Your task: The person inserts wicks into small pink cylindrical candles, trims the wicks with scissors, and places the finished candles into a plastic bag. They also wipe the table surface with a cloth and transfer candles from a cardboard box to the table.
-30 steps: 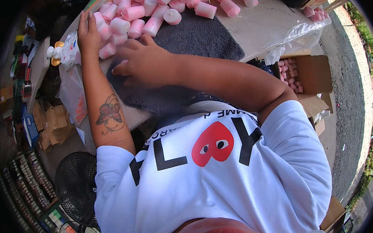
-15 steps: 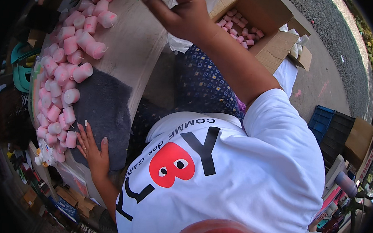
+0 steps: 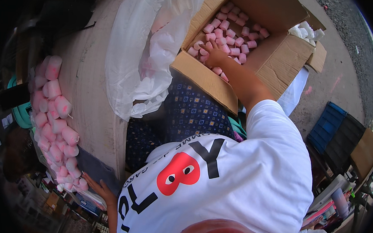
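Observation:
My right hand (image 3: 216,57) reaches into an open cardboard box (image 3: 279,58), its fingers apart over the small pink candles (image 3: 219,33) strewn on the bottom. Its fingertips are among the candles at the near left corner, and no candle shows in its grasp. My left hand (image 3: 99,190) lies on the table by the dark grey cloth (image 3: 100,169), fingers stretched out and nothing held. Beside its fingertips is a heap of pink pillar candles (image 3: 59,126), some with wicks showing, along the table's left side.
A crumpled clear plastic bag (image 3: 132,57) lies on the wooden table (image 3: 85,67), toward the box. White lumps (image 3: 307,31) fill a container behind the box. Blue and black crates (image 3: 326,127) stand on the ground to the right. A teal chair (image 3: 22,114) is beyond the candle heap.
My right hand has gone from above the table down into the box on the right. The view has shifted, bringing the plastic bag and more of the box into sight. My left hand stays low on the table.

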A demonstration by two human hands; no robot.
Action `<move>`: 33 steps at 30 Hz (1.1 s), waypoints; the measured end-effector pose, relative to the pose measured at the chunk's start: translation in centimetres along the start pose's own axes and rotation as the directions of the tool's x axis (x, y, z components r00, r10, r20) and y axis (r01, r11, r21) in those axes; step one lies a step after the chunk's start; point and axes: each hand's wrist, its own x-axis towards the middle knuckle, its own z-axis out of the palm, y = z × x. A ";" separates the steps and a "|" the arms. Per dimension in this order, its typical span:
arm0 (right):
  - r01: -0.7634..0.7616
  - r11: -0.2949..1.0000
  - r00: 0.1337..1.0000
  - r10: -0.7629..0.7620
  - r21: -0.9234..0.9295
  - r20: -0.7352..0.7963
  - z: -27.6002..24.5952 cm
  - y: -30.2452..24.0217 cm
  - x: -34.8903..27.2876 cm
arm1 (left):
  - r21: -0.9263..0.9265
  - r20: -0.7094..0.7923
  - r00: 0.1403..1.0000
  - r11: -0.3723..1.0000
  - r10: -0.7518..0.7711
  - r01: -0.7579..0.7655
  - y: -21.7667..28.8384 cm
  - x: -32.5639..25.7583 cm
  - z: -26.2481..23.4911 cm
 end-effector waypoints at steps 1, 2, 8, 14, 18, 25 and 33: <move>-0.014 0.999 0.999 0.012 0.031 0.047 0.5 0.0 0.4 | 0.019 0.020 1.000 1.000 0.006 -0.006 -0.3 -0.2 -0.1; -0.025 0.998 0.996 0.020 0.062 0.088 0.7 -0.3 1.1 | 0.036 0.032 0.999 0.999 0.012 -0.014 -0.6 -0.4 -0.5; -0.003 0.988 1.000 0.005 0.153 -0.015 1.1 1.2 2.0 | 0.101 0.039 0.998 0.993 0.053 -0.057 -1.1 -0.5 -0.1; 0.191 0.942 0.982 -0.178 -0.275 0.069 2.9 1.4 3.6 | 0.110 0.042 0.999 0.993 0.028 -0.033 0.9 -1.1 -0.2; 0.051 0.965 0.978 0.004 -0.256 0.210 -0.1 -0.8 3.9 | 0.059 0.021 1.000 0.998 0.013 -0.015 3.0 -0.7 -0.8; 0.279 0.959 0.931 -0.258 -0.046 0.259 1.0 3.5 7.8 | 0.027 -0.023 0.999 0.999 0.041 -0.040 1.8 0.7 -0.4; -0.027 0.983 0.999 0.020 -0.183 -0.043 1.2 -2.3 3.2 | 0.038 -0.050 0.998 0.999 0.026 -0.024 1.6 -0.3 0.0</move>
